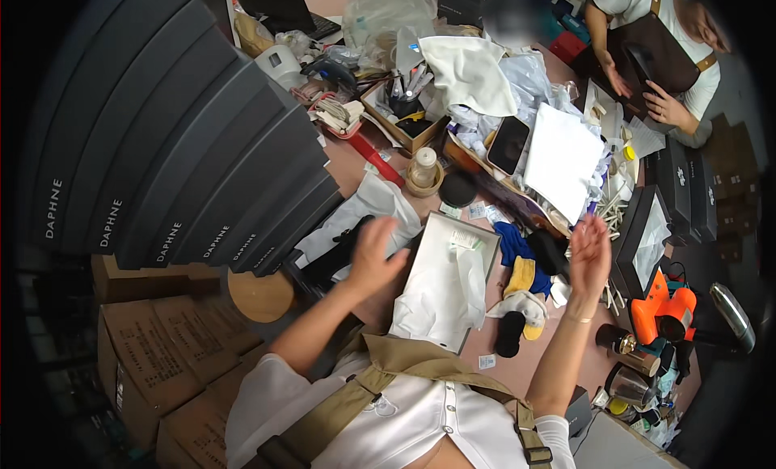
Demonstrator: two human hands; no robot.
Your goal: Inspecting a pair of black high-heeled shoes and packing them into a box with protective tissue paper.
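Note:
My left hand (374, 261) hovers with fingers apart over an open box with a black item (336, 249) and white tissue paper (378, 200); it holds nothing. My right hand (591, 253) is raised, palm showing and fingers stretched, above the right part of the table, also holding nothing. Between the hands lies an open shallow white box (415, 276) lined with crumpled white tissue paper (439, 306). A small white packet (466, 240) sits near its far end. To its right are blue, yellow and black cloths (520, 276) and a dark brush-like thing (509, 334).
Tall stacked dark boxes (186, 145) rise at the left above brown cartons (153, 348). A jar (423, 168), a round black lid (458, 188), a phone (508, 145) and a tool box (404, 113) stand farther back. Orange tools (659, 310) lie right. Another person (667, 65) handles a dark bag.

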